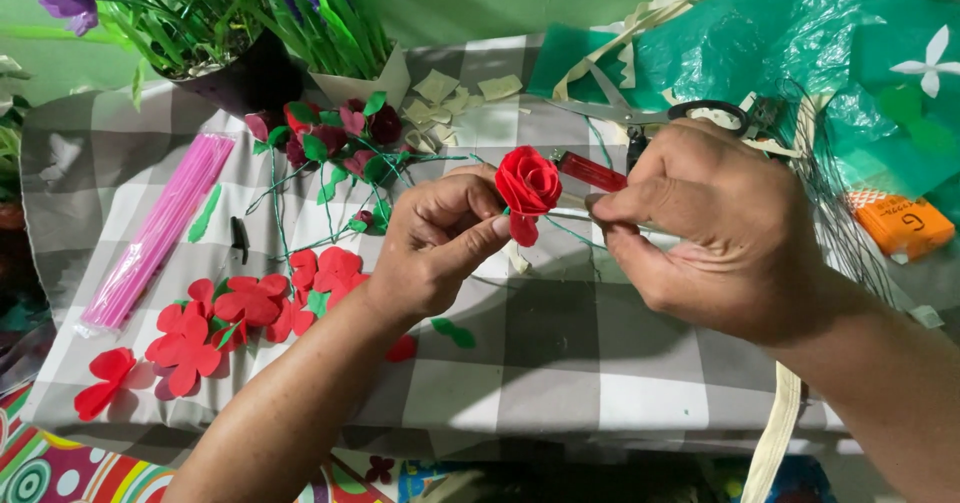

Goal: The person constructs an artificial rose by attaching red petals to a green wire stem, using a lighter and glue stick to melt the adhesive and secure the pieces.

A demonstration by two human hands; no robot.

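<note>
A red foam rose (527,185) is held above a grey-and-white checked tablecloth (560,363). My left hand (437,240) pinches the rose's base between thumb and fingers. My right hand (712,225) grips the thin stem end just right of the rose, its fingers closed around it. A thin green wire (572,233) trails from under the flower. Behind the rose lies a red-handled tool (592,172), partly hidden by my right hand.
Red foam petal cutouts (230,313) lie at the left, beside a bundle of pink sticks (160,228). Finished dark roses with green leaves (335,138) sit near potted artificial flowers (250,23). Scissors (650,113), green plastic sheet (800,43) and an orange box (905,225) lie at the right.
</note>
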